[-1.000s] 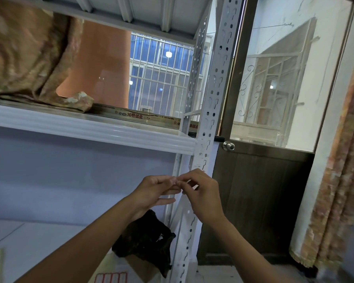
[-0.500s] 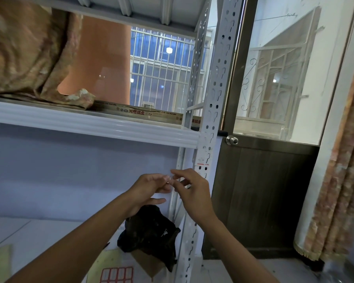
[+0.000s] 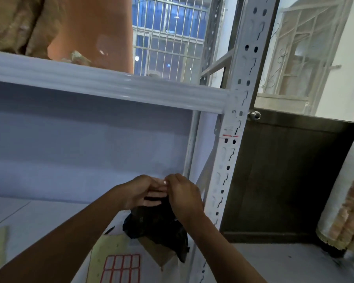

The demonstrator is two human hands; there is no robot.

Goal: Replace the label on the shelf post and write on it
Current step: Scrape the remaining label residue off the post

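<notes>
The white perforated shelf post (image 3: 236, 111) runs up the right side of the rack. Just under the shelf beam it carries a white label with a red line (image 3: 230, 132). My left hand (image 3: 139, 193) and my right hand (image 3: 185, 196) meet fingertip to fingertip below and left of the post, apart from it. Between their fingertips they pinch a tiny pale scrap (image 3: 165, 182), too small to identify. A sheet of red-bordered blank labels (image 3: 122, 268) lies on the lower shelf under my forearms.
The white shelf beam (image 3: 110, 86) crosses above my hands. A crumpled black bag (image 3: 157, 227) sits on cardboard on the lower shelf beside the post, with a dark pen-like object (image 3: 109, 230) to its left. A brown door with a knob (image 3: 254, 115) stands right of the post.
Both hands have dropped down and left, away from the post, still joined at the fingertips. The label with the red line on the post has come into view.
</notes>
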